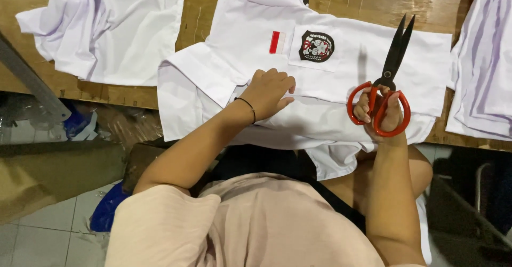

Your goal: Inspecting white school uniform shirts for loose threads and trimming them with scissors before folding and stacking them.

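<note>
Shirt (320,80) flat on tabletop (373,0), hem over the near edge. Left hand (269,92) fingers curled, pressing fabric left of the pocket badge (316,46). Right hand (381,112) grips scissors (388,80), blades nearly closed, over shirt's right. Keep fabric taut; snip threads only.

worn wooden table (133,95) above pale tiled floor (32,229) — grey metal bar (29,80) at left
</note>
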